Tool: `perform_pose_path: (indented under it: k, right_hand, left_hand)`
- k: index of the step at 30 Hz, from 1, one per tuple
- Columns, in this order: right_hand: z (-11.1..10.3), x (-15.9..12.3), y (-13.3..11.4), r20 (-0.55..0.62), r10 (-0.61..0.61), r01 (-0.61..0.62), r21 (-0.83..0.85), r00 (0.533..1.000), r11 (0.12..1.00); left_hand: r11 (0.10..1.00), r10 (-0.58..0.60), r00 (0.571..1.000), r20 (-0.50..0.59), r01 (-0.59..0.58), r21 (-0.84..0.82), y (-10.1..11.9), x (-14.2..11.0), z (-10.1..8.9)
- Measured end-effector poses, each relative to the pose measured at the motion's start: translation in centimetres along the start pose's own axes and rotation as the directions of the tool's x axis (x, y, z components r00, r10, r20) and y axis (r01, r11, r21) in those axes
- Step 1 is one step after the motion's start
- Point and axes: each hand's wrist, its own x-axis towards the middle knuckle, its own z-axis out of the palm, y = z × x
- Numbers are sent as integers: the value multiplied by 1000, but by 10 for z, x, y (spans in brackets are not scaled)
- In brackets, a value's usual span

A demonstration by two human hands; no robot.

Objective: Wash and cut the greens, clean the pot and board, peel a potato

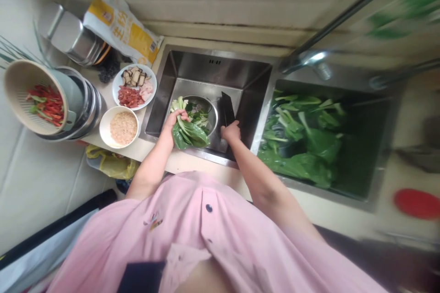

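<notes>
My left hand (pixel 178 119) is closed around a bunch of leafy greens (pixel 190 134), with the pale stem ends up and the leaves hanging toward me. Behind the bunch, a round metal bowl (pixel 216 118) stands in the left sink basin (pixel 192 86), with cut greens and stems in it. In my right hand (pixel 231 132) is the handle of a dark-bladed cleaver (pixel 227 107), its blade pointing away from me beside the bowl. The blade and the greens are apart. The bunch hides part of the bowl.
More greens (pixel 319 146) float in water in the right basin, under a faucet (pixel 321 68). Left of the sink are a plate of chopped food (pixel 131 96), a white bowl (pixel 118 139), a starch bag (pixel 122 25) and a colander of red pepper strips (pixel 20 71). A red lid (pixel 416 203) lies far right.
</notes>
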Motion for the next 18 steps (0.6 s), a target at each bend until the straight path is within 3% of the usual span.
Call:
perform_pose_path:
  k: [4,9,13,18]
  right_hand:
    - [-18,-31,14,-93,-64,93,347,994,933]
    - [-41,-99,31,-88,-338,305,677,937,670]
    - [-44,-136,11,23,-461,248,819,887,518]
    - [-36,-141,-25,35,-509,200,894,860,400]
  left_hand:
    - [924,-224,974,-12,209,-319,-3,-11,4]
    - [842,-339,940,22,314,-438,-12,-14,8]
    - [821,-376,924,63,364,-439,-23,-13,12]
    - [813,-432,896,102,435,-387,-30,-21,13]
